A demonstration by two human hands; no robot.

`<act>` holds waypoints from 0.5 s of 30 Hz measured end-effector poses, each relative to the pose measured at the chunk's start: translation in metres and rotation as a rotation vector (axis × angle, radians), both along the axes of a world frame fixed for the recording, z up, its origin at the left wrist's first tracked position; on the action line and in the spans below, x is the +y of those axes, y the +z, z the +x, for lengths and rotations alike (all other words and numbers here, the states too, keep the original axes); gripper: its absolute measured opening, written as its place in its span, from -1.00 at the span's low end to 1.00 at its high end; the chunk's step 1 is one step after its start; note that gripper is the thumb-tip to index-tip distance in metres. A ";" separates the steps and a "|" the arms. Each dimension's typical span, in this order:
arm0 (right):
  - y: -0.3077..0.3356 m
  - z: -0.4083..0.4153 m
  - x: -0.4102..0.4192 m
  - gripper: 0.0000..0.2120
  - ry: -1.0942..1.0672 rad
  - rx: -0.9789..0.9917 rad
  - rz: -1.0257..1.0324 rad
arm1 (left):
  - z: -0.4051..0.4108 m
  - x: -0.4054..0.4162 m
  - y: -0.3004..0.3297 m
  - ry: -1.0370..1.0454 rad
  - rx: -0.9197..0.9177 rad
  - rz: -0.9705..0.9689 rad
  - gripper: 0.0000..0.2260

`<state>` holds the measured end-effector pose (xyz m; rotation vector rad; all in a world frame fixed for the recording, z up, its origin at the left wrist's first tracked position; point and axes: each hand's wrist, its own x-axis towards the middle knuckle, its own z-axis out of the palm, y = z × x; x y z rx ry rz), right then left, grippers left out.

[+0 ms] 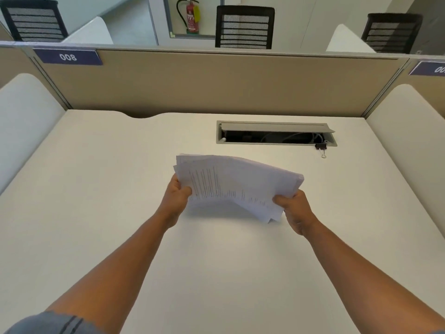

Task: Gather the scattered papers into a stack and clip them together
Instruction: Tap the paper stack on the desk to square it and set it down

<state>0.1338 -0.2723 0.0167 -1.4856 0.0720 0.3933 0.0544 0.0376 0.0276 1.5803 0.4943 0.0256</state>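
The papers (237, 184) are off the desk (96, 189), held up over its middle in both hands. They are gathered but not squared: the sheets fan out, corners stepping past each other at the far left and at the near right, and the bundle sags between the two grips. Its long axis runs left to right, tilted so the right end sits lower and nearer the person.

The left hand (177, 195) grips the left end, thumb on top and fingers curled beneath. The right hand (292, 208) pinches the near right corner the same way, thumb over the top sheet. Neither hand is free.

The clip (321, 148), a small black binder clip with wire handles, lies on the desk beyond and to the right of the papers, just beside the near right corner of the cable tray (277, 133) sunk into the desktop. It is well apart from both hands, and the right hand is the nearer one.

By my reading the gathering is done and the squaring is next, likely tapping an edge on the desk. After that the right hand would have to let go and reach forward and rightward for the clip while the left keeps the stack.
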 end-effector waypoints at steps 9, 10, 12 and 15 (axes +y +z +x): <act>0.001 0.003 0.001 -0.75 -0.002 -0.029 -0.047 | 0.004 -0.012 0.013 0.196 -0.145 -0.123 -0.63; 0.000 0.004 0.000 -0.73 0.006 -0.033 -0.058 | 0.004 -0.015 0.016 0.214 -0.186 -0.114 -0.65; -0.004 0.004 -0.001 -0.67 0.006 -0.035 -0.068 | 0.005 -0.018 0.020 0.241 -0.237 -0.063 -0.66; -0.006 0.003 -0.001 -0.60 -0.010 -0.039 -0.064 | 0.006 -0.020 0.022 0.191 -0.233 0.135 -0.61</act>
